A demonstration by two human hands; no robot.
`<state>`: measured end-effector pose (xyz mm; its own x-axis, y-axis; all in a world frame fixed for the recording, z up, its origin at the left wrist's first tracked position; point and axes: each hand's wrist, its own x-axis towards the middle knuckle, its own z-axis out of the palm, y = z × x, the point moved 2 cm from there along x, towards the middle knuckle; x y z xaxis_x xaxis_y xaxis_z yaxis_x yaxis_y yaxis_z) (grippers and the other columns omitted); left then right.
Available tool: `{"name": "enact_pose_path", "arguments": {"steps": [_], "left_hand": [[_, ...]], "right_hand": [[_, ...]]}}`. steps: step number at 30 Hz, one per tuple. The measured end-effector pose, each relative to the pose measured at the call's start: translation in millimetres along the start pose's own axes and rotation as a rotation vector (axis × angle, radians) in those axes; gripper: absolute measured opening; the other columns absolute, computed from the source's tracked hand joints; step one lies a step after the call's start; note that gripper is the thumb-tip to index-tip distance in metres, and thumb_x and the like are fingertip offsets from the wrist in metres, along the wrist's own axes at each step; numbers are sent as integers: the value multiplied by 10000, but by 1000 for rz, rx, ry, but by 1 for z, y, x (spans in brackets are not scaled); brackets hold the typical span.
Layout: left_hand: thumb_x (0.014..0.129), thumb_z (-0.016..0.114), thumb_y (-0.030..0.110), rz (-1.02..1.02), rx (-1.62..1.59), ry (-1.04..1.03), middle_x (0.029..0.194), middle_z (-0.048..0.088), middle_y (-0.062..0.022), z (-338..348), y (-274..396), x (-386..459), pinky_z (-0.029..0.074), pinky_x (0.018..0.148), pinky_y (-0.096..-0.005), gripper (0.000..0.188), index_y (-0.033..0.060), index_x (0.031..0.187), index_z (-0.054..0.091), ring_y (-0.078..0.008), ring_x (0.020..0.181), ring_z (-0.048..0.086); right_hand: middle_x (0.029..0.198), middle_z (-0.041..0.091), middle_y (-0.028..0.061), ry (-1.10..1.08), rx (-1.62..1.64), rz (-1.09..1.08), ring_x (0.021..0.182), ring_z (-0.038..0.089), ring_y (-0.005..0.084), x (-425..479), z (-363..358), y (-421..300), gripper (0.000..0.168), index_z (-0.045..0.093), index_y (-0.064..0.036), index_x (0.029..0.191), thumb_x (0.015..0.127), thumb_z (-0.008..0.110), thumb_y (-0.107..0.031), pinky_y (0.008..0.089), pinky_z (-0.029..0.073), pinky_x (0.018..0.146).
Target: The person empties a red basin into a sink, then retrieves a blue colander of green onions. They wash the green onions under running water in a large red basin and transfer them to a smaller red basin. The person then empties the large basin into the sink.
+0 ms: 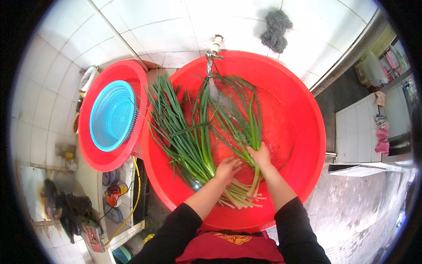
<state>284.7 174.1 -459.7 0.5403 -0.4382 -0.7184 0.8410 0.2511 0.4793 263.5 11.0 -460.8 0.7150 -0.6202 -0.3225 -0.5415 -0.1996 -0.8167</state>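
Observation:
A large red plastic basin (306,125) holds shallow water and green onions. My right hand (259,154) grips a small bunch of green onions (254,128), its leaves spread beneath the running metal tap (209,62). My left hand (229,168) lies, fingers slightly apart, just over the pale stalks near the basin's front; whether it holds any of them is unclear. A thicker pile of green onions (178,132) leans on the basin's left side, its leaf tips over the rim. Water from the tap falls on the leaves between the pile and the bunch.
On the left, a blue plastic colander (115,115) sits in a smaller red basin (140,76). A dark mesh scrubber (276,30) hangs on the tiled wall. Below the small basin, a shelf holds stacked dishes (113,213), with a yellow hose or cable (137,194) alongside.

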Motion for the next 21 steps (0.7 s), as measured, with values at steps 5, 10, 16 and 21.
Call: {"name": "enact_pose_path", "arguments": {"steps": [5, 10, 16, 21], "left_hand": [[853, 484, 106, -84, 24, 86, 1064, 535, -126, -14, 22, 7, 450, 791, -382, 366, 8, 1196, 400, -269, 944, 540], [837, 520, 124, 20, 269, 117, 1081, 529, -121, -12, 38, -22, 458, 765, -335, 404, 9, 1207, 406, -238, 936, 549], [817, 536, 79, 44, 322, 10, 1106, 513, -109, -10, 44, -45, 468, 704, -290, 419, -6, 1206, 405, -199, 900, 550], [807, 532, 41, 190, 331, 9, 1087, 524, -98, -19, 66, -69, 467, 683, -277, 397, 4, 1189, 429, -183, 862, 559]], "right_hand": [[911, 592, 230, -208, -431, -18, 847, 580, 377, -33, 35, -39, 386, 441, -17, 1089, 772, 535, -217, 463, 450, 732], [875, 589, 225, 116, -425, 98, 789, 584, 402, 8, -5, -19, 309, 421, -7, 1089, 810, 445, -139, 487, 459, 680], [908, 582, 234, -178, -683, -293, 842, 572, 398, -11, 23, -11, 320, 439, -47, 1095, 784, 479, -110, 482, 444, 730], [942, 585, 216, 143, -661, -120, 762, 606, 335, 15, 6, 5, 365, 458, -11, 1050, 880, 376, -323, 430, 488, 605]]}}
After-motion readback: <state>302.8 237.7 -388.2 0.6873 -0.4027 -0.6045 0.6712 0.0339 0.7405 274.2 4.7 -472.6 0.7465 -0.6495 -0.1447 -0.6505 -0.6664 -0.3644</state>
